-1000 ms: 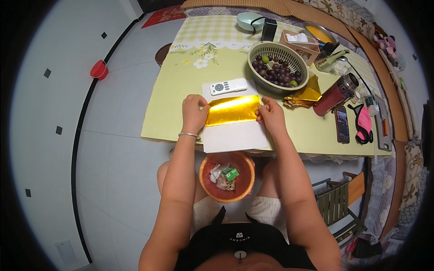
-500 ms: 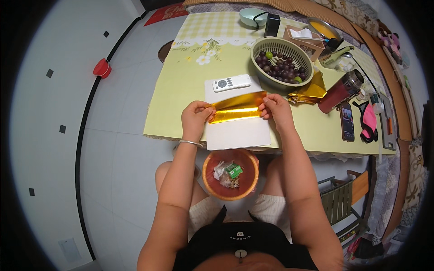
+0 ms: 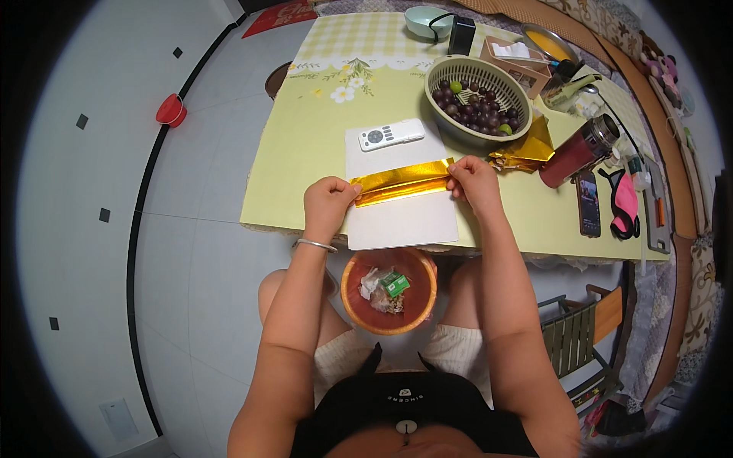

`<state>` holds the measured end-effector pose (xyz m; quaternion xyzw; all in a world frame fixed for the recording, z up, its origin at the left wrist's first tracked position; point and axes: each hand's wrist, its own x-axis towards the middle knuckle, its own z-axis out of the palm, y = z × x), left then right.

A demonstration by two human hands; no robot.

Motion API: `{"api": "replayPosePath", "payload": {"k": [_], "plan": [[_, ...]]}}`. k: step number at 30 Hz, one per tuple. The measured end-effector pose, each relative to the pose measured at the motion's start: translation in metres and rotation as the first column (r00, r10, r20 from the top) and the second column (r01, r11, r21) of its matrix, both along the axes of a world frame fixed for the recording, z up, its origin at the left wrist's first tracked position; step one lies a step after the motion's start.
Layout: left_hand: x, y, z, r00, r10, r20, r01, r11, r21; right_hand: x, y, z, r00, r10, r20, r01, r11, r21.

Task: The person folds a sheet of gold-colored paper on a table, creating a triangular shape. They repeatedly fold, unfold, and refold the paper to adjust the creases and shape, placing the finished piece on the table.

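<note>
L hand & R hand each pinch one end of the gold foil strip, prob. to keep it straight, over the white board on the bench.

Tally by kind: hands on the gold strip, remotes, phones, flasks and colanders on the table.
Left hand plus right hand, on the gold strip: 2
White remote: 1
Phone: 1
Dark red flask: 1
Colander: 1
Total: 6

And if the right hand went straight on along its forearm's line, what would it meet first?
Likely the basket, beyond the foil that the right hand pinches; its height is hard to judge.
</note>
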<state>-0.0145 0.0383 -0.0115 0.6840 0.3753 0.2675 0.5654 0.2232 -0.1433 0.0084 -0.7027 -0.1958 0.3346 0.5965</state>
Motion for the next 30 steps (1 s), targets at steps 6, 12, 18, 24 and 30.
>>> {"api": "replayPosePath", "payload": {"k": [6,12,18,24,30], "plan": [[-0.002,-0.011,0.013,0.989,-0.030,-0.147,0.098,0.871,0.482,0.003,-0.011,-0.003,0.964,0.073,0.254,-0.035,0.988,-0.150],[-0.004,-0.015,0.015,0.988,-0.032,-0.152,0.112,0.828,0.550,-0.005,-0.012,0.004,0.931,0.122,0.345,-0.033,0.967,-0.252],[-0.001,-0.019,0.020,0.973,-0.019,-0.230,0.151,0.805,0.574,-0.007,-0.010,-0.002,0.901,0.114,0.418,0.008,0.960,-0.279],[0.001,-0.019,0.016,0.978,-0.039,-0.203,0.170,0.716,0.677,-0.006,-0.010,-0.010,0.838,0.129,0.530,0.047,0.951,-0.305],[-0.001,-0.018,0.018,0.969,-0.047,-0.243,0.196,0.744,0.638,-0.011,-0.010,-0.003,0.815,0.129,0.565,0.068,0.947,-0.313]]}}
